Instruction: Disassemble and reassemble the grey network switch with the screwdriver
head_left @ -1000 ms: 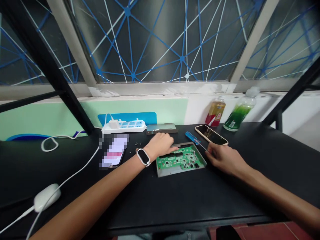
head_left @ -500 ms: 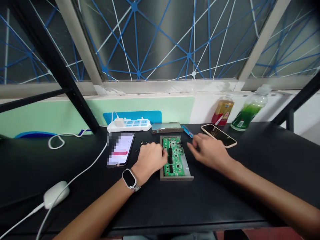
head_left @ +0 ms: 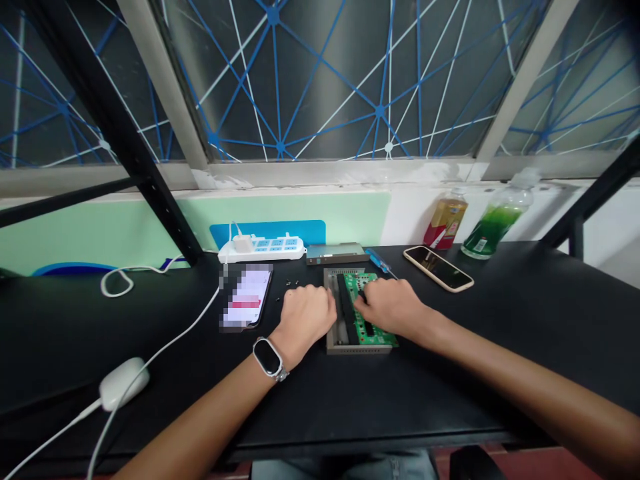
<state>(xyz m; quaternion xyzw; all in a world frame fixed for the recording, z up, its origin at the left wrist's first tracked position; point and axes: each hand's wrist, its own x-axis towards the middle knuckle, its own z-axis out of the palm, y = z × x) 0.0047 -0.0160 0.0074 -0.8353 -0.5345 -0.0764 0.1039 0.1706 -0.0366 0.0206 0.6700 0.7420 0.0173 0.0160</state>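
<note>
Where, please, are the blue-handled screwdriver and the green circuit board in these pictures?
Blue-handled screwdriver (head_left: 376,260), head view, point on its blue handle.
Green circuit board (head_left: 356,283), head view, point on its exposed upper part.

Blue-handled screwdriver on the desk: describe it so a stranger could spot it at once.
On the black tabletop, find the white power strip against the wall. Right of it lies a flat grey metal box. Just beyond, the blue-handled screwdriver is the only tool, beside a gold-rimmed smartphone.

A green circuit board (head_left: 356,285), and blue-and-white netting across the window (head_left: 310,80).
</note>
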